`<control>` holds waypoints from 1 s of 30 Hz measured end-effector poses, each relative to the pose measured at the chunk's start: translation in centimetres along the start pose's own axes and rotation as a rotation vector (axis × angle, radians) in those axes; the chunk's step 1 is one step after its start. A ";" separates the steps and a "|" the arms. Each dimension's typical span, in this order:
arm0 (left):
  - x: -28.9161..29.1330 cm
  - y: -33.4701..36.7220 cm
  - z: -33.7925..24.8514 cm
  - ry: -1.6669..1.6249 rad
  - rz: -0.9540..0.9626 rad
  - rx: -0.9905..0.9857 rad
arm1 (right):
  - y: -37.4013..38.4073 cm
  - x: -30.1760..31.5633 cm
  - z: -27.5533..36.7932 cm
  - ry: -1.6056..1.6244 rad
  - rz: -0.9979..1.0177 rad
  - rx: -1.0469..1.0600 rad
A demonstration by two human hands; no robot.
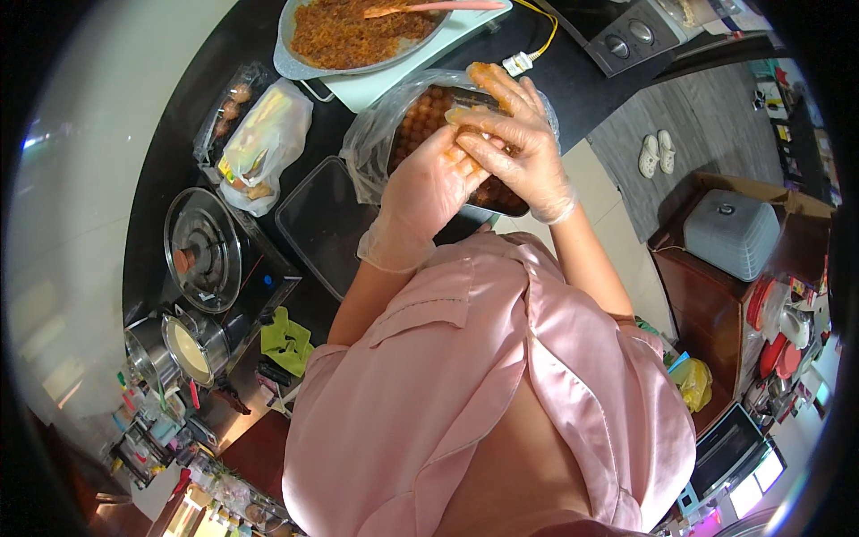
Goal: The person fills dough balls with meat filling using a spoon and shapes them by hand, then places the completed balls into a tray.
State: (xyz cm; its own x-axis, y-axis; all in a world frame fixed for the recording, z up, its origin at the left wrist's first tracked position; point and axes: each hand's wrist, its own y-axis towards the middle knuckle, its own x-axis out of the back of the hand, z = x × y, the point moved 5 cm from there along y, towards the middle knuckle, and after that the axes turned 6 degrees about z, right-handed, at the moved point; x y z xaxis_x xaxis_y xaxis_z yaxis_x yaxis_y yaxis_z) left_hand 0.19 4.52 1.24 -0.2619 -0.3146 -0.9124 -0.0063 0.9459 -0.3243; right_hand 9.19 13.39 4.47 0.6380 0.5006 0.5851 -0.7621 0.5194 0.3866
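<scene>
Both my hands wear clear plastic gloves and meet above a tray of orange-brown balls. My left hand is turned palm up, its fingers curled and partly hidden under the other hand. My right hand lies across it, with several fingers stretched apart and the thumb against the left fingers. Orange-brown paste smears the fingers of both gloves. Whatever lies between the hands is hidden. Around the tray is a clear plastic bag. Behind it a grey pan holds crumbly orange-brown filling, with a pink-handled spatula resting in it.
To the left lie a bagged package, a clear container lid and a glass pot lid. A steel pot stands lower left. A white plug on a yellow cord is beyond the tray. At right is a wooden cabinet.
</scene>
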 end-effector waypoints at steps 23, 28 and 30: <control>10.5 11.0 4.1 0.845 0.120 0.044 | -2.5 5.5 -2.9 0.523 -0.243 -0.286; 8.5 10.0 4.3 1.005 0.201 0.106 | -2.8 6.3 -3.3 0.447 -0.293 -0.355; 6.5 8.9 4.0 1.120 0.154 0.125 | -2.6 6.4 -3.4 0.438 -0.298 -0.331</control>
State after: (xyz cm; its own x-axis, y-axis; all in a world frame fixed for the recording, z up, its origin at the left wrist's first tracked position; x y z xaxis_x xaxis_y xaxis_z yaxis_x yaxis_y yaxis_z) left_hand 2.24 10.55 -8.55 -0.9670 0.1116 -0.2291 0.1807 0.9342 -0.3077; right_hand 15.65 17.61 4.78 0.8575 0.5021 0.1124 -0.5144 0.8324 0.2061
